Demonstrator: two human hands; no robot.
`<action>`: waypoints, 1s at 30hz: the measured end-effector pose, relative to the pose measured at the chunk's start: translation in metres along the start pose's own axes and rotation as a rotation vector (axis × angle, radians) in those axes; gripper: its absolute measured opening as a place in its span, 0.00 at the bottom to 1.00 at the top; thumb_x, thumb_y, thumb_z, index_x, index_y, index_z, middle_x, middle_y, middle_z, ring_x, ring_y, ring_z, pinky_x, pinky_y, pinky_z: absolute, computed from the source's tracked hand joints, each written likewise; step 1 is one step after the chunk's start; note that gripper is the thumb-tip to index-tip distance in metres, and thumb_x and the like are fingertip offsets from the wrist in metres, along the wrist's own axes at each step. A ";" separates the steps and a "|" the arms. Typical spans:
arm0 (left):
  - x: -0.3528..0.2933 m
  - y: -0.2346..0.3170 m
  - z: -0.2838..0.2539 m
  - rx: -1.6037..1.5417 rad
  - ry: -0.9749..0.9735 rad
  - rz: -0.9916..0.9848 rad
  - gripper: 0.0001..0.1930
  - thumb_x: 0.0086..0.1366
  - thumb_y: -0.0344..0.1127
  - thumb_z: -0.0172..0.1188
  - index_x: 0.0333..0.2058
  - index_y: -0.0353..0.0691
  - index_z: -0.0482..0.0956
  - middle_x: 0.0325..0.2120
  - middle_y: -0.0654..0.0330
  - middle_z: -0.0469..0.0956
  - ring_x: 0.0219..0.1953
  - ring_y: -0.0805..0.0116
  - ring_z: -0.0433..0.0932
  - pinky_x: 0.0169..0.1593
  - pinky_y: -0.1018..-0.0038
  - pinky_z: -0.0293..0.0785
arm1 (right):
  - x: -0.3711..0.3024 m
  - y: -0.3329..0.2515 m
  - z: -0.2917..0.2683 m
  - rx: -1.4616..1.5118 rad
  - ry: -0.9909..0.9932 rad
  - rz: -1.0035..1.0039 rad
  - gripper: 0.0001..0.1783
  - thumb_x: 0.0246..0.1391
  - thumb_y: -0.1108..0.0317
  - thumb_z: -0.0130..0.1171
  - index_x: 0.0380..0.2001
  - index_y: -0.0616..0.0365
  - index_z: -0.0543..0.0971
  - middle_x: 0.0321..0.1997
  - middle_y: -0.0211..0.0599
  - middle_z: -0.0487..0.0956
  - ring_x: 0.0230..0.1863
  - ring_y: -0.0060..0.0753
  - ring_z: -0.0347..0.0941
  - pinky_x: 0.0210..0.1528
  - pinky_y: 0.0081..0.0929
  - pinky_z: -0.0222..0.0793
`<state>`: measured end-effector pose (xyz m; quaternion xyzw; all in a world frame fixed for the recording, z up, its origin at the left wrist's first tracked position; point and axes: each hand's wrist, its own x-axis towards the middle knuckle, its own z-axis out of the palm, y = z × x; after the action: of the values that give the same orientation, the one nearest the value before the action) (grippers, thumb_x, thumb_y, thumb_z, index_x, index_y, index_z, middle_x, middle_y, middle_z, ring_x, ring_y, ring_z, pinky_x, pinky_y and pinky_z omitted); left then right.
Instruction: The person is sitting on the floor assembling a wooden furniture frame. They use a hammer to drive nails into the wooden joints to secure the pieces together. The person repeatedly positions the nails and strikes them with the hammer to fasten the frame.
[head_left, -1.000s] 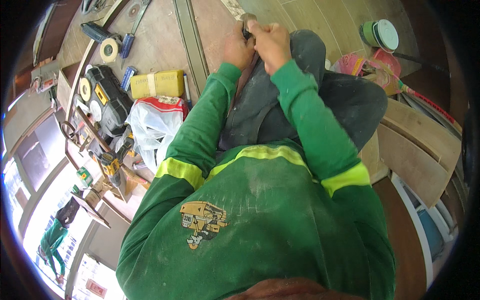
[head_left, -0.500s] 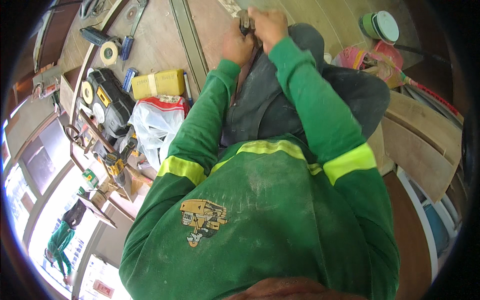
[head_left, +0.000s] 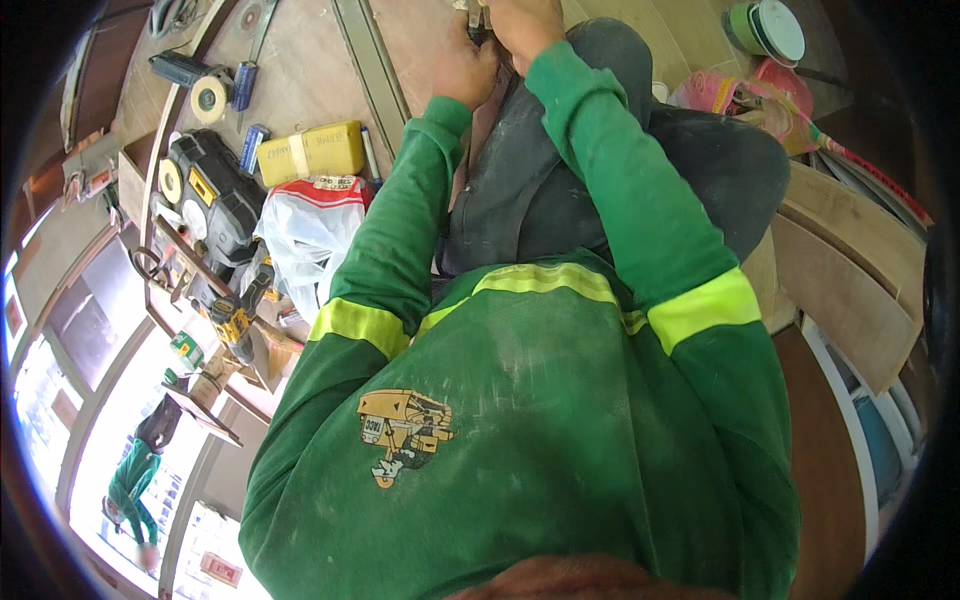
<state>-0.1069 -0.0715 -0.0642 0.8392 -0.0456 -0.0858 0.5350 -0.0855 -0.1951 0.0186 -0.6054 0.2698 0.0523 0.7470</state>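
At the upper edge of the head view, my left hand (head_left: 466, 68) is closed around a small grey metal tool (head_left: 479, 17) with a dark part. My right hand (head_left: 528, 30) is bent over the same tool from the right, its fingers partly cut off by the picture's edge. What kind of tool it is, I cannot make out. Both hands are close together, just beyond my dark trouser leg (head_left: 505, 170). Left of them, a long metal channel (head_left: 372, 60) runs across the pale board.
To the left lie a yellow taped block (head_left: 312, 153), a plastic bag (head_left: 310, 235), a black tool case (head_left: 215, 190), a tape roll (head_left: 208, 99) and a yellow cordless drill (head_left: 232, 322). Buckets (head_left: 778, 32) stand far right, above curved boards (head_left: 850, 270). Another person (head_left: 133, 485) bends down at lower left.
The whole view has shifted a little. My hands sit higher in the picture, and more of the tool and right fingers is cut off. Both hands stay at the tool.
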 end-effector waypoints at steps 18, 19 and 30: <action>0.008 -0.016 -0.013 0.166 -0.028 -0.036 0.25 0.68 0.46 0.62 0.57 0.36 0.77 0.46 0.39 0.85 0.49 0.40 0.84 0.51 0.52 0.79 | -0.007 0.011 0.018 -0.187 -0.117 -0.075 0.16 0.59 0.62 0.68 0.29 0.68 0.85 0.27 0.38 0.83 0.28 0.29 0.77 0.31 0.34 0.73; 0.006 -0.008 -0.018 0.166 -0.037 -0.085 0.25 0.68 0.47 0.62 0.56 0.35 0.77 0.46 0.39 0.85 0.50 0.40 0.84 0.52 0.51 0.79 | -0.007 0.000 0.026 -0.223 -0.094 -0.077 0.13 0.57 0.67 0.65 0.26 0.69 0.83 0.25 0.41 0.82 0.26 0.33 0.78 0.29 0.36 0.72; 0.000 0.008 -0.003 0.281 0.078 -0.096 0.26 0.69 0.44 0.61 0.60 0.37 0.72 0.47 0.37 0.83 0.51 0.35 0.82 0.54 0.48 0.77 | 0.007 -0.003 0.005 -0.117 -0.010 0.004 0.21 0.55 0.61 0.72 0.24 0.74 0.83 0.26 0.44 0.83 0.28 0.32 0.78 0.31 0.41 0.74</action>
<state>-0.1060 -0.0726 -0.0557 0.9097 0.0037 -0.0714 0.4090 -0.0772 -0.1928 0.0184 -0.6471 0.2640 0.0724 0.7116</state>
